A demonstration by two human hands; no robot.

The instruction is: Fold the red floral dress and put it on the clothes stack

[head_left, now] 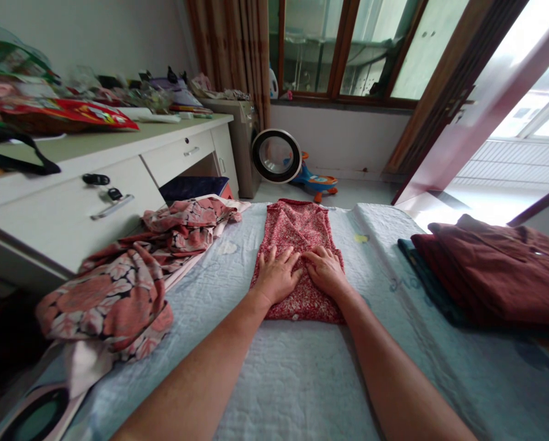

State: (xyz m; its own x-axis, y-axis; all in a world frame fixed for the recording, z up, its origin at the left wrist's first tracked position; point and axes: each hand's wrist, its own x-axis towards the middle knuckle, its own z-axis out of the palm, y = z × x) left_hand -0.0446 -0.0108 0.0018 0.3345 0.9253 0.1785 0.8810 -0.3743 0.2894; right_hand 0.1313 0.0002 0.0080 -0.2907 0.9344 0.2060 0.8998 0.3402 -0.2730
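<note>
A red garment [297,223] with a fine pale pattern lies folded into a long rectangle on the light blue bedspread [287,373]. Flat on its left half rests my left hand [278,275], fingers spread and pointing away from me. My right hand [325,269] lies on the right half, also with its fingers stretched out, close beside the left. Both palms press on the cloth, and neither hand grips anything. A small white button-like spot shows at the garment's near edge.
Folded dark red and teal clothes [499,269] are stacked on the right. Crumpled floral fabric [113,294] lies on the left, by a white desk [40,226] with cluttered top. Behind the bed are a washing machine with its round door [277,156] ajar and a blue ride-on toy [313,179].
</note>
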